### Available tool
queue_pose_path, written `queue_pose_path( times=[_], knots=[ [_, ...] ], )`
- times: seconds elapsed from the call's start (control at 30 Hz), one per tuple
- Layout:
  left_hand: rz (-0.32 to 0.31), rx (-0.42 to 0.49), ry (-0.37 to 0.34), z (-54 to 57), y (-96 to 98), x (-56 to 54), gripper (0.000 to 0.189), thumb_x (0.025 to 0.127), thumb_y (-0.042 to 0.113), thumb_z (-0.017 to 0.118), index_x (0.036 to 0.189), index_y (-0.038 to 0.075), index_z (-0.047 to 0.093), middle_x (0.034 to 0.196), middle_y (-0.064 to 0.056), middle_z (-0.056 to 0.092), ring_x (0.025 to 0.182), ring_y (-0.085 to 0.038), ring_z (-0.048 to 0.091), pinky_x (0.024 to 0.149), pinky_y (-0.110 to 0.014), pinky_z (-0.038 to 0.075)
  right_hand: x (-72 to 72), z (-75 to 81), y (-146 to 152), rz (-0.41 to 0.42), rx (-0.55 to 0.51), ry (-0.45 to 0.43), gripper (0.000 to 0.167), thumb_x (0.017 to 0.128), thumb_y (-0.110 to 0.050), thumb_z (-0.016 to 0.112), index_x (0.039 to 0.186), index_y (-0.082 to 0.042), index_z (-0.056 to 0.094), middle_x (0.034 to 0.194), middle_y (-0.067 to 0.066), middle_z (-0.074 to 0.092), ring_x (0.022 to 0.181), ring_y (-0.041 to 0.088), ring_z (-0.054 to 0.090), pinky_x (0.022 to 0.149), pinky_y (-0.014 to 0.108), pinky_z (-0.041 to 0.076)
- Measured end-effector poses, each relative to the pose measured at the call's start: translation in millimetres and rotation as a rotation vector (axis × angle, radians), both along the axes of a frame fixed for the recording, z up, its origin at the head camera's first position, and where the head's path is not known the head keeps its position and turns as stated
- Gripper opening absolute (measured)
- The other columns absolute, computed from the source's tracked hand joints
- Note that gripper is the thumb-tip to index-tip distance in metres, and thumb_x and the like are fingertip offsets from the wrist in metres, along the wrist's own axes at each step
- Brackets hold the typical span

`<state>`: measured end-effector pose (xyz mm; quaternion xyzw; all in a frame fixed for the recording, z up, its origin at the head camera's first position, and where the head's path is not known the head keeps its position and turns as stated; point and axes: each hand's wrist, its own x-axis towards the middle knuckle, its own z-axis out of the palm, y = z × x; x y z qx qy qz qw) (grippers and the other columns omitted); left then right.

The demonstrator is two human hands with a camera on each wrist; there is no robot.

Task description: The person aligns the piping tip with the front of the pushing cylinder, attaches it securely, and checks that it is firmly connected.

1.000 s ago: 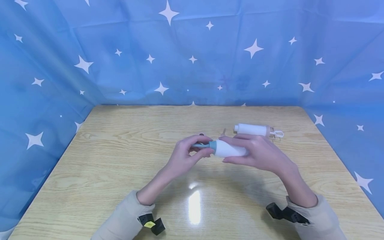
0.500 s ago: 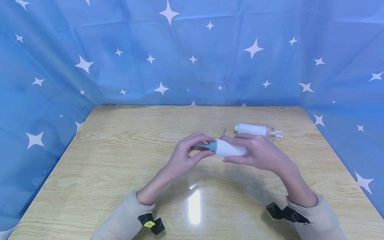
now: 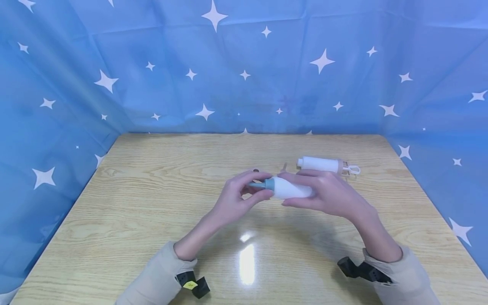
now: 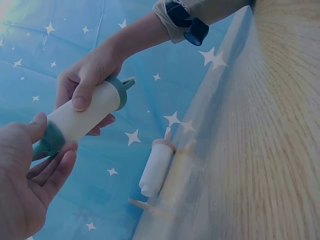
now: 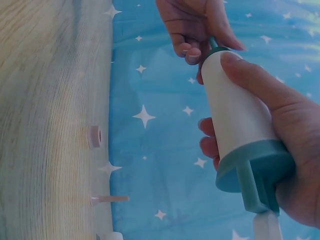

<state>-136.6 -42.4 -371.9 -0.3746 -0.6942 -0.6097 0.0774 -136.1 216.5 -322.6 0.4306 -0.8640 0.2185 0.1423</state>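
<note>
Above the middle of the table, a white syringe (image 3: 291, 188) with teal ends is held level between both hands in the head view. My right hand (image 3: 324, 190) grips its white barrel (image 5: 235, 105), thumb along one side and fingers round the other. At the other end my left hand (image 3: 242, 192) pinches the teal nozzle collar (image 4: 51, 137) between thumb and fingers; the thin teal nozzle tip (image 3: 257, 185) points into that palm. In the right wrist view, a teal end cap (image 5: 255, 165) with a white handle (image 5: 267, 227) projects past my right hand.
A second white syringe (image 3: 320, 164) with a pink collar lies on the wooden table (image 3: 171, 156) beyond my right hand. Nearby are a loose pink nozzle (image 5: 110, 199) and a small pink ring (image 5: 94, 136). A blue star-patterned cloth (image 3: 244, 93) hangs behind the table.
My left fingers shift slightly on the teal collar, and the small ring behind them, mostly covered half a second ago, shows again. My right hand and the barrel stay almost still.
</note>
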Motion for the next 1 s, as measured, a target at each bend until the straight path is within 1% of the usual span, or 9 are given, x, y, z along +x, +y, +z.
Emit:
queue_pose_path(
  times=[0.1, 0.27, 0.33, 0.5, 0.6, 0.77, 0.87, 1.0],
  knots=[
    [0.023, -0.012, 0.011, -0.1, -0.1, 0.0, 0.032, 0.09, 0.0, 0.075, 0.121, 0.002, 0.069, 0.103, -0.006, 0.068, 0.089, -0.015, 0.068, 0.076, -0.03, 0.063, 0.2, 0.3, -0.7, -0.003, 0.012, -0.002, 0.056, 0.087, -0.045, 0.078, 0.131, -0.012, 0.069, 0.105, 0.003, 0.073, 0.076, 0.007, 0.063, 0.056, 0.021, 0.053],
    [0.051, -0.009, 0.055, 0.3, -0.4, -0.3, 0.031, 0.087, 0.0, 0.078, 0.117, 0.001, 0.071, 0.103, -0.008, 0.069, 0.09, -0.015, 0.068, 0.076, -0.029, 0.062, -0.3, -0.4, -1.3, -0.001, 0.02, 0.001, 0.054, 0.087, -0.045, 0.078, 0.131, -0.013, 0.069, 0.104, 0.001, 0.073, 0.077, 0.007, 0.063, 0.056, 0.022, 0.053],
    [0.056, -0.011, 0.065, 0.4, -0.5, -0.3, 0.032, 0.086, 0.0, 0.078, 0.117, 0.001, 0.071, 0.103, -0.008, 0.069, 0.09, -0.015, 0.068, 0.077, -0.029, 0.062, -0.7, -1.2, -1.3, 0.007, 0.017, 0.002, 0.055, 0.088, -0.046, 0.077, 0.131, -0.013, 0.069, 0.106, 0.002, 0.073, 0.079, 0.008, 0.064, 0.057, 0.023, 0.054],
    [0.065, -0.015, 0.068, 0.7, -0.8, 0.4, 0.032, 0.086, 0.0, 0.079, 0.117, 0.001, 0.071, 0.102, -0.007, 0.069, 0.09, -0.014, 0.067, 0.078, -0.029, 0.062, -1.6, -3.3, -1.6, 0.025, -0.002, -0.005, 0.056, 0.089, -0.046, 0.076, 0.132, -0.011, 0.068, 0.106, 0.002, 0.074, 0.081, 0.009, 0.064, 0.06, 0.025, 0.055],
    [0.07, -0.018, 0.075, 1.0, -1.1, 0.5, 0.032, 0.086, 0.0, 0.079, 0.117, 0.001, 0.071, 0.102, -0.007, 0.068, 0.09, -0.014, 0.067, 0.078, -0.029, 0.062, -2.3, -4.6, -2.3, 0.034, -0.012, -0.007, 0.056, 0.089, -0.046, 0.076, 0.131, -0.01, 0.068, 0.104, 0.001, 0.074, 0.077, 0.007, 0.062, 0.059, 0.024, 0.054],
    [0.081, -0.028, 0.102, 0.9, -1.9, -0.4, 0.032, 0.085, 0.0, 0.08, 0.116, 0.001, 0.072, 0.103, -0.008, 0.069, 0.088, -0.015, 0.067, 0.077, -0.027, 0.062, -2.8, -5.4, -3.2, 0.042, -0.024, -0.038, 0.057, 0.088, -0.043, 0.077, 0.132, -0.008, 0.067, 0.106, 0.002, 0.074, 0.075, 0.005, 0.061, 0.058, 0.021, 0.053],
    [0.08, -0.027, 0.117, 0.5, -2.3, -1.0, 0.031, 0.085, 0.0, 0.08, 0.115, 0.001, 0.073, 0.103, -0.009, 0.069, 0.087, -0.017, 0.067, 0.077, -0.027, 0.061, -2.8, -4.9, -3.6, 0.046, -0.027, -0.068, 0.056, 0.088, -0.04, 0.079, 0.133, -0.009, 0.067, 0.11, 0.003, 0.074, 0.076, 0.004, 0.061, 0.059, 0.02, 0.053],
    [0.078, -0.025, 0.143, -0.2, -2.5, -1.6, 0.03, 0.085, 0.0, 0.08, 0.114, 0.0, 0.073, 0.103, -0.01, 0.07, 0.085, -0.018, 0.067, 0.077, -0.027, 0.061, -2.8, -4.2, -4.4, 0.058, -0.029, -0.093, 0.053, 0.088, -0.037, 0.079, 0.133, -0.012, 0.068, 0.108, 0.001, 0.074, 0.074, 0.002, 0.059, 0.059, 0.02, 0.052]
  ],
)
